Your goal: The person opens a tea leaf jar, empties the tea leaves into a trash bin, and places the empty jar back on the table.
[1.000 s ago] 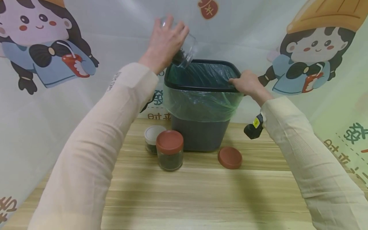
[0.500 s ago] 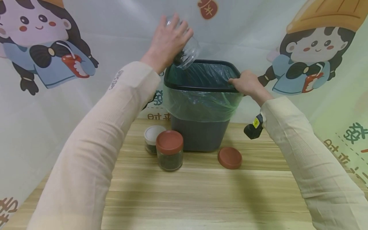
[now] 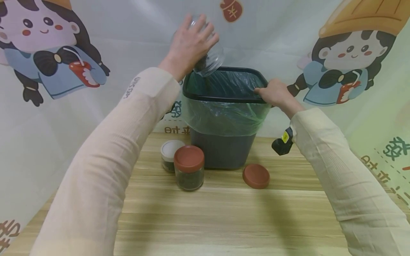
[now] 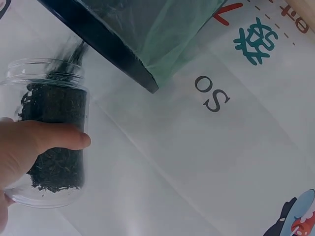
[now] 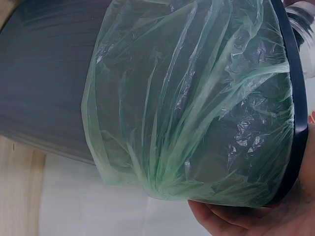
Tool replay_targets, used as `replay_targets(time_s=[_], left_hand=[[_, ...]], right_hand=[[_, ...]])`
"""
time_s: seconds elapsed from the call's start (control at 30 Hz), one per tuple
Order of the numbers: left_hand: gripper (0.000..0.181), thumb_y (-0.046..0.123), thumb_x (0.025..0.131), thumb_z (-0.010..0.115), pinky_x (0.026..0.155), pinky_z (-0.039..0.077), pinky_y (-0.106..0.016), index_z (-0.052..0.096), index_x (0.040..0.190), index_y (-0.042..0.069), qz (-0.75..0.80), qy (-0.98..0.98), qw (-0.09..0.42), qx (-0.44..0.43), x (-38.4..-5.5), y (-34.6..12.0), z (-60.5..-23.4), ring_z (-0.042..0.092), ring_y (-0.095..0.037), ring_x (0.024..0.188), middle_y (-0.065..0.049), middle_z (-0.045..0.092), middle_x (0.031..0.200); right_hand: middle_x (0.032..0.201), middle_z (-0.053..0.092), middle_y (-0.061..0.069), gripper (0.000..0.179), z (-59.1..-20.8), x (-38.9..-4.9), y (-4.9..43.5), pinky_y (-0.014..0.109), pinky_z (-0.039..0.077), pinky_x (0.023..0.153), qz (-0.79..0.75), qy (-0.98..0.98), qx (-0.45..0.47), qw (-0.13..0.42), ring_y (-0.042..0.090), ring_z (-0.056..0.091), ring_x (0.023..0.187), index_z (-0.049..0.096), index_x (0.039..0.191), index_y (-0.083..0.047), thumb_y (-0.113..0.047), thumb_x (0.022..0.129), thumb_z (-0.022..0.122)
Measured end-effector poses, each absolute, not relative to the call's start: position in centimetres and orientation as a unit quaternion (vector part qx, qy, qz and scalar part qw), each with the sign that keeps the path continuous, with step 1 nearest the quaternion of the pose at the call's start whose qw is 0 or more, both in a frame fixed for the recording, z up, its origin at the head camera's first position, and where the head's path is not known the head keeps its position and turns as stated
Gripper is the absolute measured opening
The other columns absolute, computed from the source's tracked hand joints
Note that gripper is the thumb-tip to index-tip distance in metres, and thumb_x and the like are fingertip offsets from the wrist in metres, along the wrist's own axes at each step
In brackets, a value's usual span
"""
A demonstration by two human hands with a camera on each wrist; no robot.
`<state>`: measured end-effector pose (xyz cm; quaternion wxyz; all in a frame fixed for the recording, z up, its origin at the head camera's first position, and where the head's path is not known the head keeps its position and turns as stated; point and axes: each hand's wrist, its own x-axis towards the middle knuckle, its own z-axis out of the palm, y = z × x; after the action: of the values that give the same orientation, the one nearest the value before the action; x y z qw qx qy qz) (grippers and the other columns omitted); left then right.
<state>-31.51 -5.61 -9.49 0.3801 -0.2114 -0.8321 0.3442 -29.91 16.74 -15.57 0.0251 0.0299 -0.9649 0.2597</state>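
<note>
My left hand (image 3: 191, 46) grips a clear jar (image 4: 54, 162), tilted with its mouth over the left side of a grey trash can (image 3: 224, 151). Dark, dry shreds like tea leaves (image 4: 59, 105) fill much of the jar, and a blurred stream of them leaves its mouth in the left wrist view. A green plastic bag (image 5: 197, 113) lines the can and folds down over its outside. At the can's right corner my right hand (image 3: 277, 93) holds the black rim (image 3: 227, 99), thumb on top; its fingers curl below the rim in the right wrist view.
On the wooden table (image 3: 217, 220), a jar with a red-brown lid (image 3: 189, 167) stands in front of the can's left side. Behind it is a smaller white-lidded jar (image 3: 171, 153). A loose red-brown lid (image 3: 256, 176) lies to the right. A printed curtain (image 3: 134, 46) hangs behind.
My left hand has shifted slightly right with the jar, its mouth further over the can. Dark shreds now fall inside. My right hand stays on the rim.
</note>
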Motion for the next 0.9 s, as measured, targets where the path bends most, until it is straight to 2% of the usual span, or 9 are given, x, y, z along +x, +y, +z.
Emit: replay_targets(time_s=[0.43,0.7,0.9], left_hand=[[0.06,-0.012,0.08,0.055,0.105,0.022,-0.045,0.029,0.131,0.007,0.371,-0.828,0.362,-0.214,-31.32,-5.34,-9.19,0.025,-0.031,0.129,-0.016,0.031,0.137],[0.065,-0.011,0.079,0.056,0.106,0.02,-0.045,0.026,0.134,0.007,0.405,-0.818,0.346,-0.215,-31.29,-4.94,-8.85,0.023,-0.031,0.129,-0.016,0.029,0.139],[0.065,-0.009,0.081,0.056,0.106,0.02,-0.045,0.024,0.135,0.007,0.431,-0.808,0.34,-0.215,-31.28,-4.64,-8.83,0.021,-0.031,0.13,-0.017,0.027,0.141]], right_hand=[[0.044,0.023,-0.005,0.045,-15.65,-29.93,16.74,0.028,0.041,0.054,0.26,-0.965,0.028,0.021,0.011,0.037,0.04,0.031,0.053,-0.013,-0.029,0.093,0.042],[0.044,0.022,-0.005,0.045,-15.59,-29.87,16.79,0.028,0.041,0.054,0.262,-0.964,0.028,0.018,0.009,0.033,0.037,0.031,0.052,-0.013,-0.029,0.093,0.042],[0.044,0.022,-0.005,0.045,-15.53,-29.87,16.77,0.029,0.042,0.055,0.262,-0.965,0.03,0.016,0.011,0.036,0.038,0.031,0.053,-0.013,-0.029,0.093,0.042]])
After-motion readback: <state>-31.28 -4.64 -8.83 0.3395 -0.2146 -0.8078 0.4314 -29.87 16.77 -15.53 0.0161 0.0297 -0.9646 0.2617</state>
